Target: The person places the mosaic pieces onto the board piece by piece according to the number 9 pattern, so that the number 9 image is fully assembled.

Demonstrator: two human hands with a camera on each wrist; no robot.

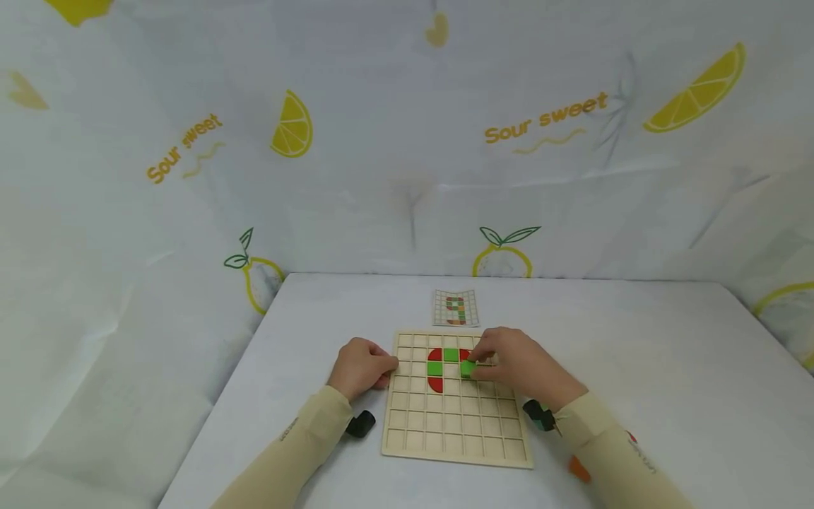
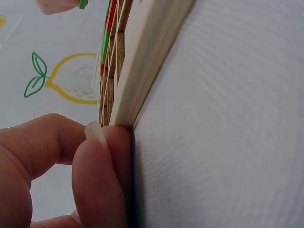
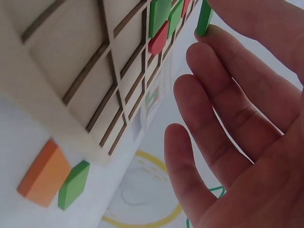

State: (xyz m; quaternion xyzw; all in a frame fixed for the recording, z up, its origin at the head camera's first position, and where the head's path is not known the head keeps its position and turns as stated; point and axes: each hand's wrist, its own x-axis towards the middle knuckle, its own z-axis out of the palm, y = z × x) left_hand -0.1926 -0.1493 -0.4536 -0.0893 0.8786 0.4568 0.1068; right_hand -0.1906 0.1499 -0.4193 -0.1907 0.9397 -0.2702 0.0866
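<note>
The pale wooden grid board (image 1: pixel 445 424) lies flat on the white table. On it are a red rounded piece (image 1: pixel 435 384), other red pieces and green squares (image 1: pixel 451 355). My right hand (image 1: pixel 528 367) is over the board's upper right, pinching a green square piece (image 3: pixel 204 20) between thumb and index finger; its other fingers are extended in the right wrist view. At the board's left edge, the thumb and fingers of my left hand (image 1: pixel 361 367) grip the rim, their tips together against the wooden side (image 2: pixel 137 71).
A small printed grid card (image 1: pixel 471 308) lies behind the board. Beside the board's right edge are an orange piece (image 3: pixel 45 175) and a green piece (image 3: pixel 74 185). Part of a red piece (image 1: pixel 632 437) shows by the right sleeve. A lemon-print cloth (image 1: pixel 381 141) hangs behind the table.
</note>
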